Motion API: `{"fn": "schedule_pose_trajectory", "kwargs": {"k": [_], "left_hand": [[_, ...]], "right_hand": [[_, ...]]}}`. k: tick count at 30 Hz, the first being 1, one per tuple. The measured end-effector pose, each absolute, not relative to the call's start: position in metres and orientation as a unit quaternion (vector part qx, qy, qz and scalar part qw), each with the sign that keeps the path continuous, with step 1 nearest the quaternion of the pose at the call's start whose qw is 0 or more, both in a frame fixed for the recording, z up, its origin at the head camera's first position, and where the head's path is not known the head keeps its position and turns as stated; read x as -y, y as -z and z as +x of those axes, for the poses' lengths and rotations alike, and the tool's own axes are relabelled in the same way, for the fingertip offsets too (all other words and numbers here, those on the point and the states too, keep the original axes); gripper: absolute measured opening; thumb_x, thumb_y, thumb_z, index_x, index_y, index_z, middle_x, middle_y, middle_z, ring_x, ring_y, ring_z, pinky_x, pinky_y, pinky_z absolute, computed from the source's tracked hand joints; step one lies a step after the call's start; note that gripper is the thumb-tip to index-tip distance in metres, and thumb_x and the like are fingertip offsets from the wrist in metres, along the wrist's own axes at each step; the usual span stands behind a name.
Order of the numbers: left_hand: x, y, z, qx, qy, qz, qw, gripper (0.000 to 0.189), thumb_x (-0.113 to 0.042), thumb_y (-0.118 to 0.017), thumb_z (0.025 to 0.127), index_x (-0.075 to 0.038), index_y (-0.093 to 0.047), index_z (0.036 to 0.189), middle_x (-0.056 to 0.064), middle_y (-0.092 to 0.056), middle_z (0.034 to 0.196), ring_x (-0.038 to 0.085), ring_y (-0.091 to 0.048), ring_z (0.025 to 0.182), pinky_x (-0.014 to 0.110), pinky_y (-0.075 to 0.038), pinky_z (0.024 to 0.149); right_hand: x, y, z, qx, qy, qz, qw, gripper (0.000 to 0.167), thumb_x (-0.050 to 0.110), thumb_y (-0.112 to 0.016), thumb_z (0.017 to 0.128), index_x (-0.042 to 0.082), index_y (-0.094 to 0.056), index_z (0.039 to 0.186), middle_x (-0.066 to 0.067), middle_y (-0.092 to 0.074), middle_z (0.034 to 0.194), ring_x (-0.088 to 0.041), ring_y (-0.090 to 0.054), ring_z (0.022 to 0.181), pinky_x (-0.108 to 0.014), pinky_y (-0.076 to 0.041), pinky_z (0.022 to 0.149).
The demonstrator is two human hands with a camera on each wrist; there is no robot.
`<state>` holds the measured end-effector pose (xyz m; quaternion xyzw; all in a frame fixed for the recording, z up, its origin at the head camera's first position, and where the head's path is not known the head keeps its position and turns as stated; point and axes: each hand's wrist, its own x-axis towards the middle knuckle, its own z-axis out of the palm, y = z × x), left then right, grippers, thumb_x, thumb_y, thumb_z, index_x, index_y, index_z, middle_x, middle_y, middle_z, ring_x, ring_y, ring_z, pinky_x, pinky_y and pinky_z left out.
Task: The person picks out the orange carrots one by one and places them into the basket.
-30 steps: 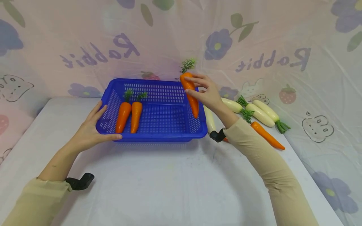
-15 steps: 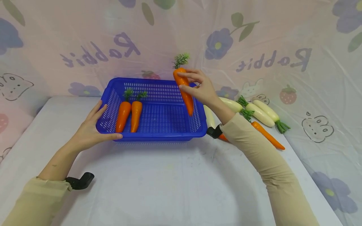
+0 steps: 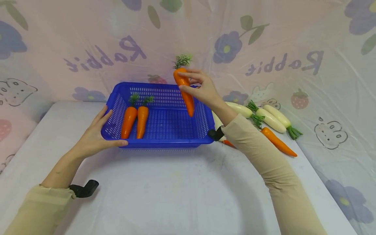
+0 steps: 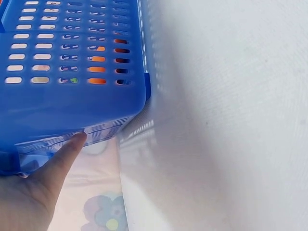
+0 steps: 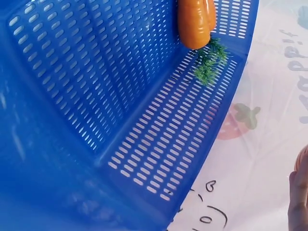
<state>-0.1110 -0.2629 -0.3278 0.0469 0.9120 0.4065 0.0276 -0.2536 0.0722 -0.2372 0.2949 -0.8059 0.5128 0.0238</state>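
Observation:
My right hand (image 3: 206, 89) pinches an orange carrot (image 3: 188, 102) between thumb and fingers, its leafy top up and tip slanting down over the right part of the blue plastic basket (image 3: 164, 141). At the basket's left end, my left hand (image 3: 91, 138) holds the front corner, thumb along the front rim and fingers on the left side. Inside at the left lie two more carrots, one outer (image 3: 128, 122) and one inner (image 3: 142, 122), with tops toward the back. In the right wrist view only an edge of the right hand (image 5: 299, 197) shows.
Right of the basket lie several white radishes (image 3: 271, 120) with green tops and a carrot (image 3: 279, 142). Another carrot (image 3: 229, 143) and a radish (image 3: 216, 120) are partly hidden by the right arm. A patterned curtain (image 3: 176, 36) hangs behind the white table (image 3: 164, 192).
My right hand has carried the carrot leftward and slightly up, from the basket's right rim to over its inside. My left hand and the basket have stayed in place.

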Motion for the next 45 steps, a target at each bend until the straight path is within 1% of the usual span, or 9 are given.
{"fn": "schedule_pose_trajectory", "kwargs": {"k": [6, 10, 16, 19, 25, 33, 40, 43, 45], "left_hand": [[0.264, 0.329, -0.112, -0.914, -0.401, 0.047, 0.028, 0.117, -0.038, -0.082, 0.073, -0.012, -0.003, 0.155, 0.000, 0.014, 0.161, 0.042, 0.005, 0.147, 0.076, -0.011, 0.106], [0.264, 0.331, -0.113, -0.915, -0.400, 0.050, 0.030, 0.117, -0.039, -0.082, 0.073, -0.011, -0.003, 0.155, 0.002, 0.013, 0.162, 0.044, 0.004, 0.146, 0.076, -0.012, 0.105], [0.263, 0.333, -0.112, -0.913, -0.404, 0.046, 0.034, 0.118, -0.039, -0.082, 0.072, -0.012, -0.003, 0.155, -0.001, 0.013, 0.161, 0.043, 0.004, 0.147, 0.076, -0.012, 0.105], [0.262, 0.333, -0.112, -0.913, -0.405, 0.043, 0.034, 0.118, -0.040, -0.083, 0.072, -0.013, -0.004, 0.155, -0.002, 0.013, 0.161, 0.041, 0.004, 0.147, 0.075, -0.013, 0.106], [0.260, 0.332, -0.111, -0.913, -0.406, 0.040, 0.030, 0.118, -0.041, -0.083, 0.071, -0.013, -0.005, 0.155, -0.004, 0.012, 0.161, 0.040, 0.003, 0.147, 0.075, -0.014, 0.106], [0.259, 0.331, -0.111, -0.914, -0.402, 0.045, 0.025, 0.119, -0.042, -0.083, 0.071, -0.013, -0.005, 0.155, -0.002, 0.012, 0.162, 0.041, 0.002, 0.147, 0.074, -0.014, 0.107], [0.262, 0.331, -0.111, -0.915, -0.400, 0.041, 0.022, 0.119, -0.041, -0.083, 0.070, -0.013, -0.005, 0.155, -0.002, 0.012, 0.162, 0.041, 0.002, 0.147, 0.074, -0.014, 0.107], [0.263, 0.331, -0.112, -0.917, -0.397, 0.041, 0.020, 0.120, -0.042, -0.083, 0.070, -0.013, -0.004, 0.155, 0.000, 0.012, 0.162, 0.042, 0.002, 0.147, 0.075, -0.014, 0.106], [0.264, 0.330, -0.112, -0.918, -0.395, 0.040, 0.020, 0.120, -0.042, -0.083, 0.070, -0.013, -0.004, 0.155, 0.000, 0.012, 0.162, 0.042, 0.001, 0.147, 0.074, -0.014, 0.106]], "right_hand": [[-0.061, 0.247, -0.261, 0.806, -0.512, 0.295, 0.006, 0.044, 0.014, -0.069, 0.086, 0.007, -0.062, 0.129, -0.010, -0.048, 0.140, -0.028, -0.053, 0.113, -0.040, -0.053, 0.090], [-0.052, 0.256, -0.267, 0.805, -0.512, 0.301, 0.006, 0.043, 0.012, -0.069, 0.086, 0.006, -0.062, 0.128, -0.013, -0.050, 0.138, -0.029, -0.050, 0.118, -0.040, -0.052, 0.095], [-0.041, 0.272, -0.271, 0.815, -0.505, 0.283, -0.025, 0.045, 0.016, -0.069, 0.087, 0.009, -0.061, 0.130, -0.010, -0.049, 0.139, -0.031, -0.056, 0.112, -0.039, -0.056, 0.086], [-0.038, 0.279, -0.272, 0.825, -0.491, 0.278, -0.037, 0.045, 0.017, -0.069, 0.087, 0.010, -0.060, 0.131, -0.011, -0.047, 0.141, -0.032, -0.056, 0.112, -0.038, -0.057, 0.084], [-0.033, 0.290, -0.273, 0.827, -0.489, 0.270, -0.060, 0.046, 0.017, -0.070, 0.086, 0.012, -0.061, 0.131, -0.014, -0.047, 0.139, -0.035, -0.058, 0.110, -0.043, -0.059, 0.079], [-0.027, 0.298, -0.273, 0.820, -0.497, 0.263, -0.104, 0.048, 0.016, -0.069, 0.087, 0.013, -0.059, 0.133, -0.013, -0.043, 0.139, -0.036, -0.055, 0.117, -0.049, -0.056, 0.086], [-0.021, 0.303, -0.275, 0.832, -0.458, 0.279, -0.140, 0.051, 0.022, -0.069, 0.088, 0.018, -0.056, 0.137, -0.010, -0.041, 0.143, -0.032, -0.054, 0.118, -0.040, -0.056, 0.089], [-0.017, 0.305, -0.277, 0.832, -0.448, 0.282, -0.165, 0.053, 0.023, -0.069, 0.087, 0.018, -0.054, 0.138, -0.011, -0.038, 0.144, -0.033, -0.053, 0.122, -0.042, -0.055, 0.092], [-0.014, 0.308, -0.279, 0.826, -0.449, 0.291, -0.178, 0.054, 0.020, -0.070, 0.086, 0.017, -0.054, 0.138, -0.011, -0.041, 0.143, -0.034, -0.054, 0.122, -0.042, -0.054, 0.093]]}}
